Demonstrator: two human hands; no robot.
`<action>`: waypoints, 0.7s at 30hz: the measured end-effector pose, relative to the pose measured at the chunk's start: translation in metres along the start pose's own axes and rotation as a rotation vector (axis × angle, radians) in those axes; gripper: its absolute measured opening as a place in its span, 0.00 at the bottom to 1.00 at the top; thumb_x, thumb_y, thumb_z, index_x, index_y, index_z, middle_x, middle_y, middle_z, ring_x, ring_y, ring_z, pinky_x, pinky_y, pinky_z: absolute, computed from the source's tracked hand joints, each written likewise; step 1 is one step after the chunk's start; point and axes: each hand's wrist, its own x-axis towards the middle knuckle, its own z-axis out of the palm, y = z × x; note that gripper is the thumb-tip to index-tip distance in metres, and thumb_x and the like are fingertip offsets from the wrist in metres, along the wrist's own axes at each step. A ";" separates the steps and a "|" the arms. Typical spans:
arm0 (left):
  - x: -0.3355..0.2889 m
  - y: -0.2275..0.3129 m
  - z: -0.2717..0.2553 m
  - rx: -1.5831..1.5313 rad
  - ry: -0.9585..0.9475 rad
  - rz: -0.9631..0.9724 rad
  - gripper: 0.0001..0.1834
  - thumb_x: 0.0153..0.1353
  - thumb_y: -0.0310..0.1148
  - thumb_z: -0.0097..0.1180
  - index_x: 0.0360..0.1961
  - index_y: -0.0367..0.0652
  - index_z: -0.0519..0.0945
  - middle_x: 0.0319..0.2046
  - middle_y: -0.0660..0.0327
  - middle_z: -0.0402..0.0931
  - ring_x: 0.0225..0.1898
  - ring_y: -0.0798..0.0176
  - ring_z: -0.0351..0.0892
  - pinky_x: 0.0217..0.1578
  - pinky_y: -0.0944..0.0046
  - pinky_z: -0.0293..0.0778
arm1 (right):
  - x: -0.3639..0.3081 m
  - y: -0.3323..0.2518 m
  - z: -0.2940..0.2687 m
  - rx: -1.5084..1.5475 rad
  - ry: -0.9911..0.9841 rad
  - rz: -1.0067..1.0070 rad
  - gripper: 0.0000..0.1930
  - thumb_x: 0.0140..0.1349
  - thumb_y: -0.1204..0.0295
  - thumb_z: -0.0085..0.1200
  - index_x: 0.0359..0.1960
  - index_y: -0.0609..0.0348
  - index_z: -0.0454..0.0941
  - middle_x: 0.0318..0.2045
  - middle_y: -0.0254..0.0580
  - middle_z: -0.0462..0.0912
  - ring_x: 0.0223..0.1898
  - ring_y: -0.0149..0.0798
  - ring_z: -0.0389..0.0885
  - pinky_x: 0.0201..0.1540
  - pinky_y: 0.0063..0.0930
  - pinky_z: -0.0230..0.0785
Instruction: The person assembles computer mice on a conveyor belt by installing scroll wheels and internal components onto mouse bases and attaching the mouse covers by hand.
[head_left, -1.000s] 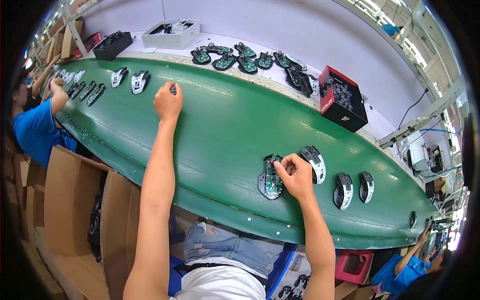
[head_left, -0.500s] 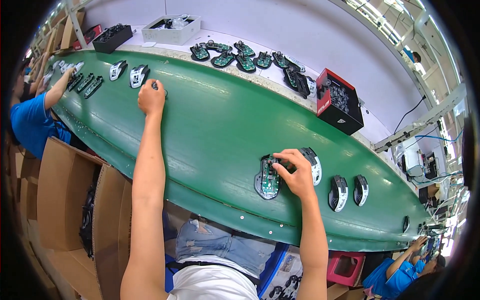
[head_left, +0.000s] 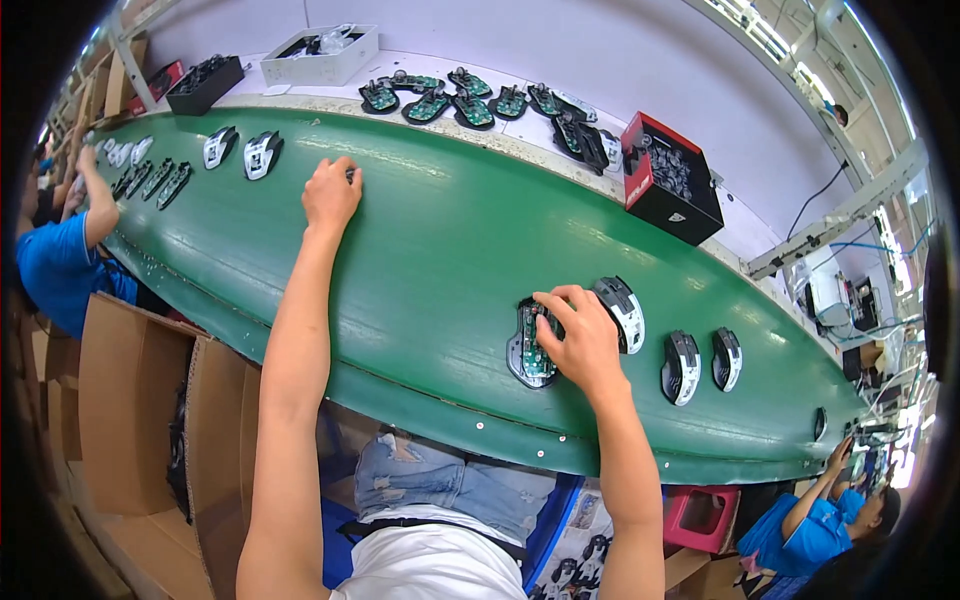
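On the green belt [head_left: 420,260]: our right hand [head_left: 583,340] presses an open mouse base [head_left: 528,345], circuit board exposed.
Left hand [head_left: 331,192], up-belt of that base, is curled on something small we can't identify. Risk: fingers on the board could knock parts or slide the base into the mouse top [head_left: 622,312] touching it.

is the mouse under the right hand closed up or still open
Open: the mouse base under the right hand shows its bare green circuit board; no top shell is on it.

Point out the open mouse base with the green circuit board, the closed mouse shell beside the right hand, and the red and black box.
open mouse base [head_left: 525,350], head view, on its green circuit board.
closed mouse shell [head_left: 626,312], head view, on its pale top.
red and black box [head_left: 682,212], head view, on its black front wall.
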 end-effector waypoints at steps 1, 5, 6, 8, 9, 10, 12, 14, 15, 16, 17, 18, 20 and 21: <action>-0.003 0.004 0.000 -0.025 -0.027 0.064 0.08 0.60 0.41 0.62 0.38 0.52 0.84 0.38 0.54 0.79 0.38 0.43 0.83 0.37 0.46 0.80 | 0.000 0.002 -0.004 0.003 -0.046 -0.014 0.15 0.57 0.69 0.62 0.47 0.53 0.83 0.41 0.38 0.80 0.43 0.45 0.79 0.46 0.39 0.73; -0.016 0.032 0.002 -0.139 -0.124 0.293 0.07 0.59 0.38 0.63 0.37 0.51 0.83 0.37 0.53 0.79 0.36 0.42 0.83 0.38 0.46 0.80 | 0.000 0.012 -0.001 0.155 -0.041 -0.030 0.23 0.60 0.68 0.63 0.57 0.53 0.77 0.49 0.42 0.82 0.48 0.48 0.79 0.51 0.38 0.73; -0.020 0.041 0.001 -0.146 -0.159 0.329 0.07 0.59 0.38 0.63 0.37 0.51 0.83 0.37 0.53 0.79 0.36 0.42 0.83 0.38 0.46 0.80 | 0.000 0.014 -0.002 0.283 -0.072 0.076 0.23 0.59 0.68 0.64 0.57 0.54 0.77 0.48 0.43 0.83 0.48 0.48 0.80 0.52 0.38 0.73; -0.031 0.059 -0.003 -0.178 -0.227 0.403 0.07 0.58 0.37 0.63 0.36 0.49 0.83 0.36 0.54 0.79 0.35 0.43 0.82 0.38 0.46 0.80 | 0.003 0.019 -0.003 0.382 -0.117 0.149 0.22 0.55 0.70 0.67 0.52 0.58 0.79 0.45 0.44 0.85 0.48 0.47 0.81 0.53 0.37 0.73; -0.035 0.067 -0.004 -0.201 -0.235 0.459 0.07 0.58 0.37 0.63 0.36 0.49 0.83 0.36 0.54 0.78 0.35 0.43 0.82 0.37 0.47 0.80 | 0.003 0.020 -0.004 0.384 -0.110 0.154 0.22 0.55 0.70 0.67 0.52 0.58 0.79 0.45 0.44 0.85 0.48 0.47 0.81 0.53 0.37 0.73; -0.040 0.075 -0.006 -0.223 -0.246 0.512 0.07 0.58 0.37 0.63 0.36 0.48 0.83 0.36 0.54 0.78 0.34 0.44 0.82 0.37 0.47 0.80 | 0.001 0.022 -0.004 0.358 -0.106 0.109 0.20 0.55 0.70 0.67 0.50 0.59 0.79 0.45 0.45 0.85 0.47 0.47 0.82 0.53 0.36 0.74; -0.051 0.094 -0.011 -0.277 -0.300 0.603 0.07 0.59 0.36 0.63 0.35 0.47 0.83 0.34 0.56 0.78 0.35 0.46 0.81 0.37 0.49 0.79 | 0.000 0.022 -0.004 0.303 -0.084 0.059 0.17 0.55 0.71 0.67 0.45 0.62 0.79 0.45 0.45 0.84 0.46 0.45 0.83 0.52 0.35 0.75; -0.065 0.105 -0.012 -0.316 -0.341 0.696 0.06 0.58 0.35 0.63 0.35 0.47 0.83 0.35 0.57 0.77 0.34 0.47 0.82 0.36 0.50 0.79 | 0.003 0.019 -0.005 0.406 -0.106 0.121 0.17 0.55 0.71 0.67 0.45 0.62 0.79 0.45 0.45 0.85 0.45 0.44 0.83 0.51 0.34 0.75; -0.073 0.114 -0.014 -0.332 -0.366 0.721 0.06 0.58 0.35 0.63 0.35 0.47 0.83 0.36 0.57 0.77 0.34 0.48 0.82 0.36 0.50 0.79 | 0.003 0.020 -0.007 0.499 -0.128 0.181 0.16 0.55 0.72 0.67 0.45 0.62 0.79 0.45 0.44 0.85 0.45 0.43 0.83 0.51 0.34 0.74; -0.081 0.122 -0.017 -0.349 -0.389 0.746 0.06 0.58 0.35 0.63 0.35 0.47 0.83 0.36 0.58 0.77 0.33 0.48 0.82 0.35 0.50 0.79 | 0.002 0.025 -0.004 0.583 -0.121 0.188 0.15 0.56 0.70 0.67 0.43 0.60 0.79 0.42 0.44 0.84 0.43 0.45 0.83 0.50 0.37 0.74; -0.089 0.127 -0.017 -0.404 -0.407 0.809 0.06 0.58 0.36 0.63 0.34 0.48 0.82 0.36 0.58 0.77 0.32 0.49 0.82 0.34 0.50 0.79 | 0.000 0.029 -0.003 0.581 -0.115 0.198 0.15 0.56 0.70 0.67 0.43 0.60 0.79 0.42 0.44 0.84 0.43 0.45 0.83 0.50 0.37 0.74; -0.098 0.131 -0.021 -0.417 -0.435 0.834 0.06 0.58 0.36 0.63 0.34 0.47 0.82 0.35 0.58 0.77 0.32 0.49 0.82 0.33 0.51 0.79 | 0.001 0.030 0.000 0.575 -0.148 0.188 0.15 0.55 0.70 0.67 0.43 0.60 0.79 0.42 0.43 0.84 0.43 0.45 0.82 0.49 0.37 0.74; -0.115 0.143 -0.025 -0.449 -0.440 0.893 0.06 0.58 0.35 0.63 0.34 0.47 0.82 0.35 0.58 0.76 0.31 0.50 0.82 0.31 0.52 0.79 | 0.001 0.032 -0.001 0.561 -0.175 0.184 0.16 0.54 0.70 0.68 0.43 0.59 0.79 0.41 0.43 0.84 0.42 0.45 0.82 0.49 0.36 0.74; -0.124 0.145 -0.025 -0.446 -0.415 0.907 0.06 0.58 0.35 0.63 0.34 0.46 0.81 0.35 0.58 0.76 0.31 0.50 0.82 0.31 0.52 0.79 | 0.001 0.028 0.000 0.529 -0.162 0.166 0.16 0.54 0.70 0.68 0.43 0.59 0.79 0.40 0.43 0.83 0.41 0.44 0.82 0.48 0.37 0.74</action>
